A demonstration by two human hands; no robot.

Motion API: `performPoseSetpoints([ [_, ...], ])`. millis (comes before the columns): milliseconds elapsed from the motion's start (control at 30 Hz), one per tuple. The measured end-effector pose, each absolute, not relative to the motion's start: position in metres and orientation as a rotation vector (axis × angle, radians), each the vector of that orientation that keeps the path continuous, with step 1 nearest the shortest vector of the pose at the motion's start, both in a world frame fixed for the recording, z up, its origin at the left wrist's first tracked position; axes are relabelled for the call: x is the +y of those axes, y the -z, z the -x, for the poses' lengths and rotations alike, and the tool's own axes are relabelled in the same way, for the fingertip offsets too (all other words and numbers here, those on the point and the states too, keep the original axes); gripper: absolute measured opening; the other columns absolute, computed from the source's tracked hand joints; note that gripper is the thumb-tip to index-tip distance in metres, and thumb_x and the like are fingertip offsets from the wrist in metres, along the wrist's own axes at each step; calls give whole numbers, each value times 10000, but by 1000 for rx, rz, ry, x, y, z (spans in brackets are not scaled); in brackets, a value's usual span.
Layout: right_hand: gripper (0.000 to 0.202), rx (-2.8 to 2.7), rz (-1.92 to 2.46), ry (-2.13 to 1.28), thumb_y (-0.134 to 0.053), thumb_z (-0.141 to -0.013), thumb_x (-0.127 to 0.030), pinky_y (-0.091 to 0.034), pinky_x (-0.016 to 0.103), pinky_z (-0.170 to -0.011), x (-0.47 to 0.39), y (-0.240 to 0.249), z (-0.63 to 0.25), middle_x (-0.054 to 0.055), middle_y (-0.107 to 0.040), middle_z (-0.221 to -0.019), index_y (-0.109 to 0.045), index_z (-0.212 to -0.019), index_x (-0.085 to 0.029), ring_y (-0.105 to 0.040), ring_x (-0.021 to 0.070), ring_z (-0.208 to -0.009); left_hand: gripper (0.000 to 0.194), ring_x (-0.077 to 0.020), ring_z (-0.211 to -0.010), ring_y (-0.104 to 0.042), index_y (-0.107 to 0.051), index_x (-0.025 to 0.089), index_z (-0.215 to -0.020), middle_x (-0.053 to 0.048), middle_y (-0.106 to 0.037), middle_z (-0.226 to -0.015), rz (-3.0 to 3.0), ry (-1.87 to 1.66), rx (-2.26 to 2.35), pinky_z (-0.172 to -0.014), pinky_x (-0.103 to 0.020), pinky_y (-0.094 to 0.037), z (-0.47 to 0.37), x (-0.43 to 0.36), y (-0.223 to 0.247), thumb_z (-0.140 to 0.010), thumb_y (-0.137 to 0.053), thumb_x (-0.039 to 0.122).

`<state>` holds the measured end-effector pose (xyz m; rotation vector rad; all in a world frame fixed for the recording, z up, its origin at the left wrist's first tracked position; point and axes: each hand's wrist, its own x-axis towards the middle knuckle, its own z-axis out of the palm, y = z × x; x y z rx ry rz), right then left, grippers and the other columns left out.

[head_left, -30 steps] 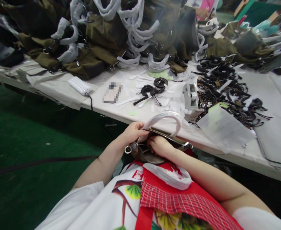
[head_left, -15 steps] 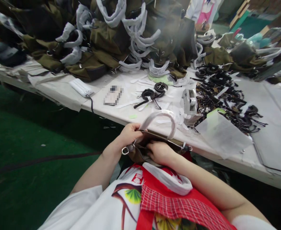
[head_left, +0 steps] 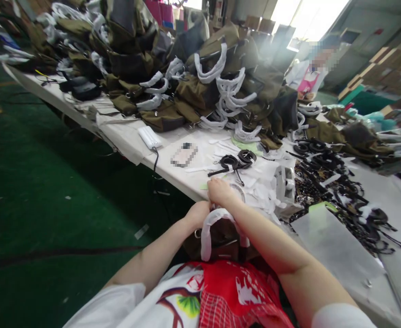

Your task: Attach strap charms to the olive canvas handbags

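A dark olive bag [head_left: 222, 236] with handles wrapped in white [head_left: 206, 234] is held against the red apron at the table's front edge. My left hand [head_left: 199, 214] is at the bag's far left top corner, its fingers mostly hidden behind my right hand. My right hand [head_left: 220, 191] reaches across to that same corner, fingers curled together; what they pinch is too small to make out. Just beyond my hands, coiled black straps [head_left: 229, 161] lie on the white table [head_left: 200, 181].
Many olive bags [head_left: 193, 93] are heaped along the table's back. A phone [head_left: 184, 154] and a white power strip [head_left: 149, 137] lie left of the straps. To the right are a white box [head_left: 285, 184] and a strap pile [head_left: 326, 177]. A person [head_left: 307, 82] stands behind.
My right hand has come out of the bag's opening and moved up and left beside my left hand. The bag has turned its front handle upward. The camera view has tilted up.
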<state>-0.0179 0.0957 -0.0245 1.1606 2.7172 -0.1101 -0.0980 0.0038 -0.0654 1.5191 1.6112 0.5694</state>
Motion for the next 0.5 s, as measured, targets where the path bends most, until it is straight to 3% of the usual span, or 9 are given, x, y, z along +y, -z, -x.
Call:
performPoseSetpoints([
  [167,280,2725,-1150,87,-436,-917,-77,-496,315,-826,104,39,26,190,-667,-1083,-700,-1009,-92,-648,247,-995,114,-240,-700,-634,-666,162,-675,-81,-694,-708,-1552,-528,1577,-612,-289,-399,108,3,67,-680,-679,275],
  [300,290,2881,-1277,144,-412,-957,-124,-474,322,-883,85,15,5,143,-668,-1113,-655,-1116,-137,-623,232,-1038,127,-208,-682,-619,-684,143,-731,-43,-682,-696,-1406,-650,1445,-590,-260,-408,114,3,74,-672,-659,253],
  [400,240,3289,-1370,503,-441,-978,-222,-480,292,-841,49,-2,-29,97,-684,-1025,-656,-1072,-175,-631,200,-961,152,-171,-651,-604,-691,131,-758,-7,-660,-677,-1294,-691,1292,-594,-240,-429,120,3,75,-670,-639,244],
  [500,204,3311,-1224,899,-484,-968,-259,-488,261,-761,10,-5,-64,55,-708,-918,-674,-1017,-206,-654,171,-845,254,-168,-696,-623,-721,123,-830,-1,-682,-726,-1187,-758,1154,-642,-236,-463,125,2,71,-655,-689,304],
])
